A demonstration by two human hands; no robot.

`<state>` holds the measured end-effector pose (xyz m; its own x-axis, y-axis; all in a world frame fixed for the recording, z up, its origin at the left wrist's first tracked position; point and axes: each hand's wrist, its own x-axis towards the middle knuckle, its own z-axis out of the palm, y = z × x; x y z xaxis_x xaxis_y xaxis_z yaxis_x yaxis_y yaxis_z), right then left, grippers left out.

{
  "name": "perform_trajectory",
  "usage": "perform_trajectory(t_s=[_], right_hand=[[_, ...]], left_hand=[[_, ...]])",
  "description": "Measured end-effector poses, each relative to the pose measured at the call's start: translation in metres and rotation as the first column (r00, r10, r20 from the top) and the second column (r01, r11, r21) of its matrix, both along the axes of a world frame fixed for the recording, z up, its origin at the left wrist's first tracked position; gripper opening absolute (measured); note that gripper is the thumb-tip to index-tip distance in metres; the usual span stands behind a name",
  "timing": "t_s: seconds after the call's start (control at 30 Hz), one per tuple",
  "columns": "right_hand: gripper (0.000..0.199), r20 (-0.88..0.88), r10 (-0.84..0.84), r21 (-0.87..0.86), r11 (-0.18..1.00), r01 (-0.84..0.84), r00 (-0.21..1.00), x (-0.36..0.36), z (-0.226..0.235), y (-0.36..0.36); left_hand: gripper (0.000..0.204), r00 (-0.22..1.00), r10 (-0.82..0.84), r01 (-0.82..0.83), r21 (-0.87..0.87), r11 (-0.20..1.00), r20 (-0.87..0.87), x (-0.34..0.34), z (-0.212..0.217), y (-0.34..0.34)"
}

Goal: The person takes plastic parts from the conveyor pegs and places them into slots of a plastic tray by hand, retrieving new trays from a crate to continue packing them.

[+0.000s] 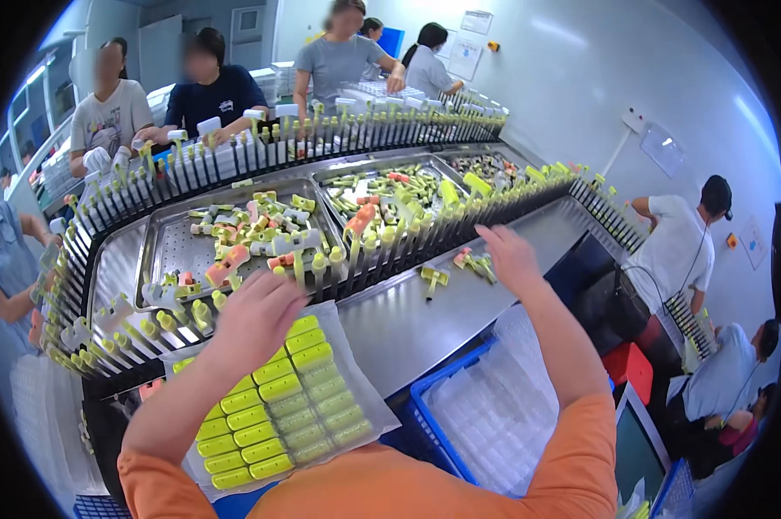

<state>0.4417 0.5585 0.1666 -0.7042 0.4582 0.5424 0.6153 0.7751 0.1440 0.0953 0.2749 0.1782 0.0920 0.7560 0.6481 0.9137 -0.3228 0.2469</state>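
My left hand reaches over a clear tray of yellow-green plastic caps toward the row of black pegs, its fingers bent near a peg; whether it holds a part is hidden. My right hand hovers, fingers spread, over the steel bench next to a small heap of green and pink parts. A loose yellow-green part lies between the hands.
Perforated steel trays behind the pegs hold mixed green, white and pink parts. A blue crate with clear bags sits at lower right. Several people work across the line, and two more at the right.
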Motion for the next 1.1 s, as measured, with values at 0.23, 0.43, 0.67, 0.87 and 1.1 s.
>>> perform_trajectory(t_s=[0.23, 0.43, 0.67, 0.87, 1.1], right_hand=[[0.027, 0.241, -0.497, -0.184, 0.820, 0.542, 0.834, -0.051, 0.048, 0.099], [0.034, 0.294, 0.074, 0.048, 0.995, -0.092, 0.953, -0.089, 0.014, 0.123], [0.045, 0.627, -0.152, -0.163, 0.933, 0.320, 0.764, -0.144, 0.041, 0.127], [0.026, 0.350, 0.218, -0.513, 0.858, -0.008, 0.911, -0.168, 0.033, 0.120], [0.031, 0.386, 0.178, -0.305, 0.951, -0.057, 0.905, -0.192, 0.023, 0.057]], left_hand=[[0.026, 0.913, -0.106, 0.197, -0.197, 0.960, 0.393, 0.053, 0.025, 0.172], [0.047, 0.988, 0.113, -0.055, -0.433, 0.900, 0.109, 0.077, 0.009, 0.264], [0.037, 0.955, -0.041, -0.160, -0.624, 0.765, -0.295, 0.031, 0.011, 0.289], [0.017, 0.919, -0.091, -0.144, -0.542, 0.828, -0.384, 0.015, 0.018, 0.236], [0.023, 0.820, 0.036, 0.004, 0.070, 0.998, -0.572, 0.007, -0.001, 0.125]])
